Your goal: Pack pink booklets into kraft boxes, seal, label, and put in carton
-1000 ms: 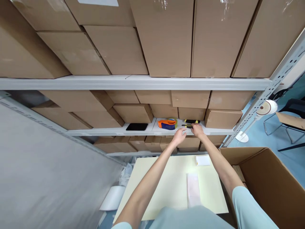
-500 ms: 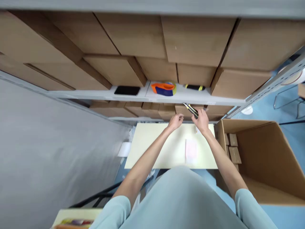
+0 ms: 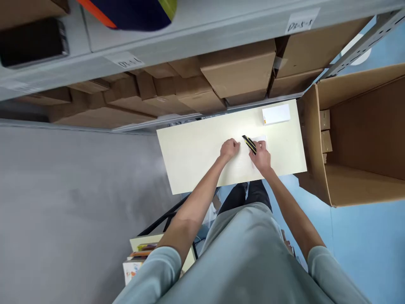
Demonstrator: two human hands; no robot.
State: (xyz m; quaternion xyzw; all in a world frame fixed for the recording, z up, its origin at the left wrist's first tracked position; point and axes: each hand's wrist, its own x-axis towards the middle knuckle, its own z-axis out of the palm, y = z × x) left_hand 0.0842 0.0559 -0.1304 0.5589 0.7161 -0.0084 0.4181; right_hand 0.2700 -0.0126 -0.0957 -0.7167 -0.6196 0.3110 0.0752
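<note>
In my right hand [image 3: 261, 158] is a black and yellow utility knife [image 3: 249, 145], its tip pointing up and to the left. My left hand [image 3: 230, 148] is closed just left of the knife; whether anything small is between its fingers cannot be made out. Both hands are over the cream tabletop [image 3: 193, 156]. Beneath and beside my right hand lies a pale, flat paper-like item [image 3: 261, 139], partly covered by that hand. A small white box [image 3: 276, 114] sits at the tabletop's back right.
A large open carton [image 3: 363, 185] with small boxes inside stands right of the tabletop. Behind it, a grey shelf [image 3: 202, 40] holds many cardboard boxes [image 3: 238, 67]; a black phone-like object [image 3: 31, 42] lies on it. A grey wall [image 3: 79, 202] is at left.
My view has tipped downward and turned, so the tabletop and white box show more fully. Both hands now appear over the tabletop's middle, the knife still in my right hand.
</note>
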